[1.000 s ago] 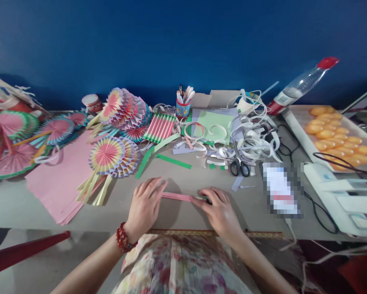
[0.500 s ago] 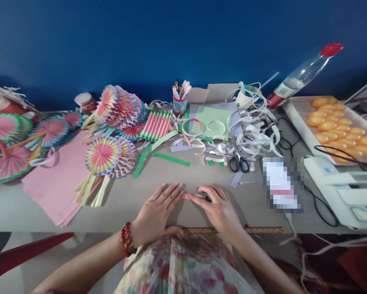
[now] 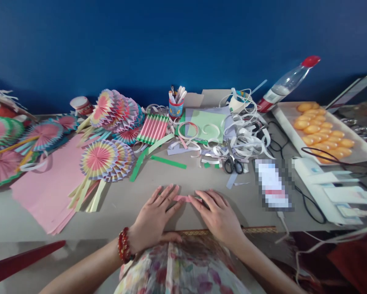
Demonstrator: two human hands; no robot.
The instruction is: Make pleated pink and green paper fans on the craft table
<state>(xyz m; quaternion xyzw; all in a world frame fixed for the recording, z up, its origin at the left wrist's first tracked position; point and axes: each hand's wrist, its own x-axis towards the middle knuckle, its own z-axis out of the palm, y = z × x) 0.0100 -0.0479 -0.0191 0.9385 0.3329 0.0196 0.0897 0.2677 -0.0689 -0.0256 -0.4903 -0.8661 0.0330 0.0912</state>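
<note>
A narrow pink paper strip point(image 3: 185, 199) lies on the table at its near edge, between my two hands. My left hand point(image 3: 155, 215) rests flat on the left end of the strip, fingers stretched out and thumb spread toward me. Over the right end, my right hand point(image 3: 220, 215) lies palm down with its fingers extended, the index fingertip touching the strip. Both ends of the strip are hidden beneath my fingers. Beyond my hands lie a green paper strip point(image 3: 168, 162) and a pleated pink sheet with green edges point(image 3: 153, 129).
Paper fans point(image 3: 99, 159) and pink sheets point(image 3: 48, 183) lie left. Scissors point(image 3: 233, 164) sit by curled white paper strips point(image 3: 251, 139). A pen cup point(image 3: 176, 108), a tilted bottle point(image 3: 284, 90), a phone point(image 3: 273, 183), a power strip point(image 3: 318, 192) and a tray point(image 3: 289, 122) stand around.
My right hand's raised, bent fingers have flattened down, and more of the pink strip shows between my hands. My left hand stays flat. The view has shifted slightly to the right.
</note>
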